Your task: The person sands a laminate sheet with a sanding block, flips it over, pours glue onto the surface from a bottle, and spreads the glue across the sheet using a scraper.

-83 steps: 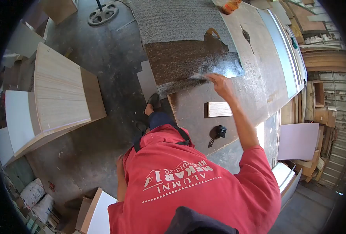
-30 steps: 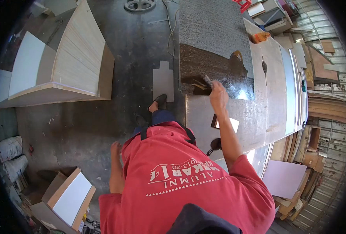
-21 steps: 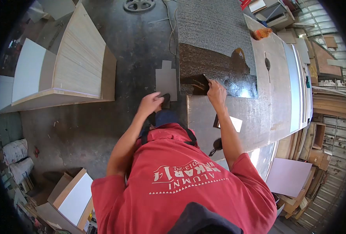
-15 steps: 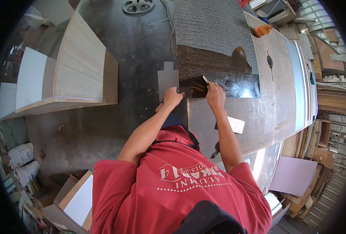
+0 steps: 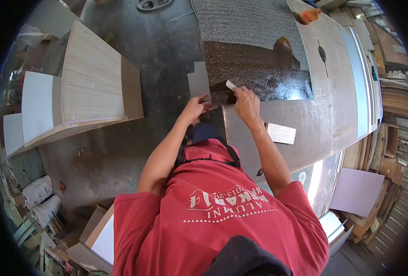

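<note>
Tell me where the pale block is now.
In the head view, the pale block lies right of centre on the tabletop, just right of the right forearm.

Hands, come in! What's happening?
Right hand gripping pale flat tool at dark sheet. Left hand by sheet's near corner, contact unclear. Pale block beside right forearm.

Tally from where I'm standing: two bare hands, as in one left hand [image 5: 195, 108] and one right hand [image 5: 248, 105]. Just one flat whitish hand-held piece [image 5: 230, 85], one grey mottled sheet [image 5: 245, 25], one brown table [image 5: 323, 112], one pale rectangular wooden block [image 5: 281, 133], one crumpled orange bag-like thing [image 5: 310, 16], one dark spindle-shaped thing [image 5: 322, 54], one flat lilac panel [image 5: 357, 192]. Oh, and two crumpled whitish sacks [image 5: 37, 189] lol.
</note>
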`<state>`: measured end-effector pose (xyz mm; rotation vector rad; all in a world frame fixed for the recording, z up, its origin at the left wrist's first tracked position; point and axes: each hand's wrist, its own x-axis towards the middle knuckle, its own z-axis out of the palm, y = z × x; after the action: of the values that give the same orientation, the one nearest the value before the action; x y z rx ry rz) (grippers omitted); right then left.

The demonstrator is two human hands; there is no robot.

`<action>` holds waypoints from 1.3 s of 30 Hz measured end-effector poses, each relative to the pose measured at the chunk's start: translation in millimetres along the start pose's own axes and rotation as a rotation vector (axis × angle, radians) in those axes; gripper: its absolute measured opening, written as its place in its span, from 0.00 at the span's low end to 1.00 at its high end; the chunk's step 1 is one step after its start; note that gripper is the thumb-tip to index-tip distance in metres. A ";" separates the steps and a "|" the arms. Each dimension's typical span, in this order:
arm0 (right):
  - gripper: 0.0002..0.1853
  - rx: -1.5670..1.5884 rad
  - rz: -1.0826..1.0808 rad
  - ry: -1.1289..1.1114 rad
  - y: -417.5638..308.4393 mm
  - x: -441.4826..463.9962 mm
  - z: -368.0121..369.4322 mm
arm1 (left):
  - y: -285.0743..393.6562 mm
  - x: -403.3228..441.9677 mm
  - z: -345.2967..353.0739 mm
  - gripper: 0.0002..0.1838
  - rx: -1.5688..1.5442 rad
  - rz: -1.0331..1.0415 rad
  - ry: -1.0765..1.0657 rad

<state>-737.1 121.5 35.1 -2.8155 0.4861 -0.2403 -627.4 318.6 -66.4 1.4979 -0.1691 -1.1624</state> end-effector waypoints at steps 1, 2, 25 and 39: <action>0.17 0.009 -0.022 -0.034 -9.0 -4.4 0.0 | -7.7 -9.0 -14.1 0.30 0.001 -0.010 0.038; 0.17 0.020 -0.043 -0.069 -18.1 -9.9 1.2 | -17.8 -20.4 -30.3 0.31 0.002 -0.021 0.076; 0.14 -0.013 0.069 0.101 -31.0 -0.2 9.5 | -425.7 -348.4 -94.6 0.11 -0.490 -0.439 0.814; 0.16 1.016 0.391 -0.062 -70.0 23.4 -20.7 | -367.8 -312.3 -183.7 0.18 -0.378 -0.134 0.713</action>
<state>-698.3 171.9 78.0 -1.7034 0.6482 -0.2268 -827.6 767.5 -224.5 1.5003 0.6107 -0.6503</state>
